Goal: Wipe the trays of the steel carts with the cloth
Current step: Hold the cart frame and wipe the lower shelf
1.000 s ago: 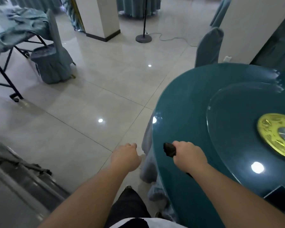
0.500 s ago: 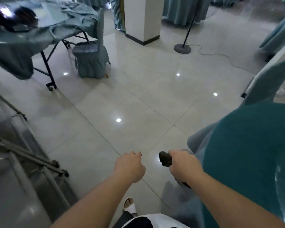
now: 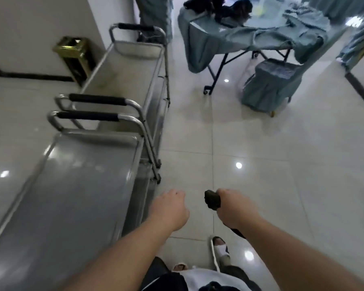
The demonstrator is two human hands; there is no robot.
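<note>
Two steel carts stand end to end along the left. The near cart's top tray point(image 3: 72, 196) is bare and shiny, with two black-padded handles at its far end. The far cart's tray point(image 3: 124, 74) lies beyond them. My right hand point(image 3: 232, 208) grips a dark bunched cloth point(image 3: 212, 200), held over the floor to the right of the near cart. My left hand point(image 3: 170, 208) hangs beside the near cart's right edge with fingers loosely curled and nothing in it.
A gold bin point(image 3: 74, 57) stands by the wall left of the far cart. A folding table point(image 3: 250, 36) draped in teal cloth with dark things on it and a covered chair point(image 3: 271, 85) stand at the back right. Glossy tiled floor point(image 3: 282, 164) spreads right.
The view has swung left, away from the round teal table, bringing both steel carts into sight. Both hands keep the same pose, the right still holding the cloth.
</note>
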